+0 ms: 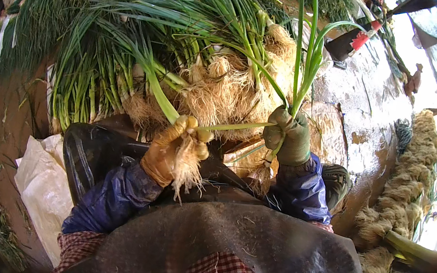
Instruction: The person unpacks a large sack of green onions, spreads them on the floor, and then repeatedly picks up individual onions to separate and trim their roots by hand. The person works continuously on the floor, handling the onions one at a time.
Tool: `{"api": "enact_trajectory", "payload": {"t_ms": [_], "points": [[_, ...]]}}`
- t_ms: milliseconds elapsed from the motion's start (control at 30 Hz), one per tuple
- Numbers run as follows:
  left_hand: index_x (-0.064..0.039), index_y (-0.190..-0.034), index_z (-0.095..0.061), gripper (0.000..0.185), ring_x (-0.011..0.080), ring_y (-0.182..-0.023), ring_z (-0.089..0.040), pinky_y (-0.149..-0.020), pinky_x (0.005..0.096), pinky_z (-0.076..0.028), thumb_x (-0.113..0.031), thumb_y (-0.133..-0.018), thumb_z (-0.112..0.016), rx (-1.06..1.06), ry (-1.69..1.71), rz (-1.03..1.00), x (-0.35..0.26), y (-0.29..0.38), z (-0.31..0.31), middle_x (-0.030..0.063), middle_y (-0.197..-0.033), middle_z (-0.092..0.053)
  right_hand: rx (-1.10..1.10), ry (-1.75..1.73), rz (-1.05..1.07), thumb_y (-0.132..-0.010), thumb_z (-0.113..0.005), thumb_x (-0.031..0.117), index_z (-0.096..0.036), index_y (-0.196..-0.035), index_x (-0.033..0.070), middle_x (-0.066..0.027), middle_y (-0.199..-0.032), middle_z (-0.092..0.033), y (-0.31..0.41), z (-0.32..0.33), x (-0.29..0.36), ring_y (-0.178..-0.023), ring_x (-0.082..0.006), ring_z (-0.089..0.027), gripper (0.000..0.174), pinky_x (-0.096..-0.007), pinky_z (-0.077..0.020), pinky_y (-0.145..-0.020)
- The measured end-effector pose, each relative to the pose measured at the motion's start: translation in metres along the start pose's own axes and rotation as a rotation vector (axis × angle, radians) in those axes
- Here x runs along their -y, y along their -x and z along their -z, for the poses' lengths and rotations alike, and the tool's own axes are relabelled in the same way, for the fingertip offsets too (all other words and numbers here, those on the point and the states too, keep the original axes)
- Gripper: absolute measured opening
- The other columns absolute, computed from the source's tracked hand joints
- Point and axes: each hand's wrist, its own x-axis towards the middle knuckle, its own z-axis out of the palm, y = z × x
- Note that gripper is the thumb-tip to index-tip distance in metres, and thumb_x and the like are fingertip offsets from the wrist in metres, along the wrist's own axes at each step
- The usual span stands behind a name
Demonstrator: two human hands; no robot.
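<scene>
My left hand [161,155], in a stained tan glove, grips a green onion stalk [161,93] near its base. Pale stringy roots [187,168] hang below those fingers, and its leaves point up and left. In my right hand [294,141], under a green glove, is a smaller green onion [306,75] with upright leaves. Its roots [261,178] dangle beneath the fist. A thin green strip [238,127] stretches between the two hands. Just beyond lies a heap of green onions [193,20] with tangled, soil-tinted roots [225,91].
A dark apron [227,225] covers my lap. A whitish plastic sack [43,191] lies at left, near more green onions [41,23]. At right, a long row of root-ended bundles [405,175] runs beside wet, shiny ground [369,103]. A shoe [335,186] shows by my right sleeve.
</scene>
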Motion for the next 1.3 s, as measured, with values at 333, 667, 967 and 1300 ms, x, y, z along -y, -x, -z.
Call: {"api": "enact_trajectory", "payload": {"t_ms": [333, 667, 967, 1300], "points": [[-0.006, -0.12, -0.061, 0.025, 0.0169, -0.069, -0.064, -0.074, 0.0363, -0.06, -0.021, -0.1, -0.058, -0.221, -0.194, -0.188, -0.038, -0.017, 0.023, 0.0071, -0.089, -0.069, -0.523, 0.727, -0.001, -0.095, -0.066, 0.023, -0.058, -0.132, 0.0, -0.0017, -0.068, -0.061, -0.005, 0.051, 0.091, -0.044, -0.0074, -0.051, 0.045, -0.0221, -0.0356, -0.035], [0.004, -0.121, -0.061, 0.034, 0.0252, -0.098, -0.068, -0.093, 0.0395, -0.056, -0.001, -0.088, -0.065, -0.24, -0.206, 0.054, 0.031, -0.045, 0.014, 0.0146, -0.109, -0.069, -0.17, 0.267, 0.172, -0.093, -0.065, 0.012, -0.061, -0.127, 0.002, 0.0005, -0.07, -0.06, -0.093, -0.093, -0.024, -0.048, -0.0058, -0.05, 0.036, -0.0213, -0.0391, -0.04], [0.001, -0.11, -0.065, 0.021, 0.0202, -0.083, -0.068, -0.071, 0.0301, -0.057, -0.009, -0.092, -0.065, -0.203, -0.386, -0.111, 0.014, -0.06, 0.001, 0.0126, -0.094, -0.07, -0.354, 1.365, 0.46, -0.093, -0.064, 0.037, -0.065, -0.112, 0.005, -0.0195, -0.091, -0.072, -0.087, -0.023, 0.008, -0.083, -0.0303, -0.072, 0.037, -0.038, -0.0558, -0.069], [0.003, -0.12, -0.064, 0.03, 0.0154, -0.082, -0.066, -0.075, 0.0281, -0.055, -0.01, -0.093, -0.066, -0.352, -0.743, -0.115, 0.006, -0.081, 0.014, 0.0095, -0.103, -0.069, 0.028, 1.528, 0.166, -0.089, -0.06, 0.033, -0.068, -0.083, 0.009, -0.0137, -0.069, -0.067, -0.071, -0.004, -0.037, -0.063, -0.0312, -0.067, 0.025, -0.0442, -0.0541, -0.062]]}}
